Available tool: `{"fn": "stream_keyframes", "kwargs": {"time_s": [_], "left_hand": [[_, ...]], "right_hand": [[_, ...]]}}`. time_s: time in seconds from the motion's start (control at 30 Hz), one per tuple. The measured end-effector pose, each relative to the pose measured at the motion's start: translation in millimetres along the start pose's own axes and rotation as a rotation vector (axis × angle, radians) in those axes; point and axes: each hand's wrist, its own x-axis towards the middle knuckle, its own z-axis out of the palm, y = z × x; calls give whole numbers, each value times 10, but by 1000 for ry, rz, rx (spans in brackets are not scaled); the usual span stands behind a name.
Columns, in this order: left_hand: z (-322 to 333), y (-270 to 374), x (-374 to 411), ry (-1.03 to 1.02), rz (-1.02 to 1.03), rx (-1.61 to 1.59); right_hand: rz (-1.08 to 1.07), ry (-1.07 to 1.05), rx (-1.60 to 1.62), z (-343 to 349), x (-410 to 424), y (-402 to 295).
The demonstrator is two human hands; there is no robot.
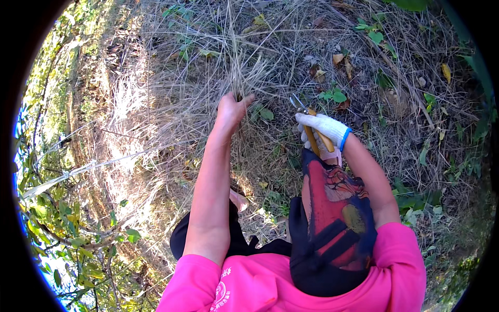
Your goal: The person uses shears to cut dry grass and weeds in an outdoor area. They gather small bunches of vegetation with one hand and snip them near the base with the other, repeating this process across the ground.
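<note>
My bare left hand (231,114) grips a bunch of dry grass stalks (243,76), with the thumb pointing out to the right. The stalks fan upward and outward above the fist, and the palm side is partly hidden. To the right, my right hand (326,127) wears a white knitted glove with a blue cuff. It holds a pair of pruning shears (310,141) with yellow handles. The metal blades point up and left, slightly apart, over the grass and away from the held bunch.
A pale cord (89,165) stretches across from the left. Leafy tree branches (70,243) fill the lower left. Small green weeds (334,95) and brown fallen leaves (338,59) dot the dry grass. My patterned trouser leg (339,222) lies below the shears.
</note>
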Motion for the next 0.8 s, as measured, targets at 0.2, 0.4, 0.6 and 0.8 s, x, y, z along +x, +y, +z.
{"fn": "stream_keyframes", "kwargs": {"time_s": [0.2, 0.4, 0.6, 0.8], "left_hand": [[-5, -128, 32, -70, -122, 124], [-45, -208, 29, -138, -182, 168], [-16, -656, 8, -81, -116, 36], [39, -406, -240, -251, 106, 489]], "right_hand": [[79, 3, 58, 120, 230, -96], [11, 79, 81, 59, 294, -184], [-54, 92, 21, 39, 218, 80], [-138, 113, 49, -69, 29, 324]]}}
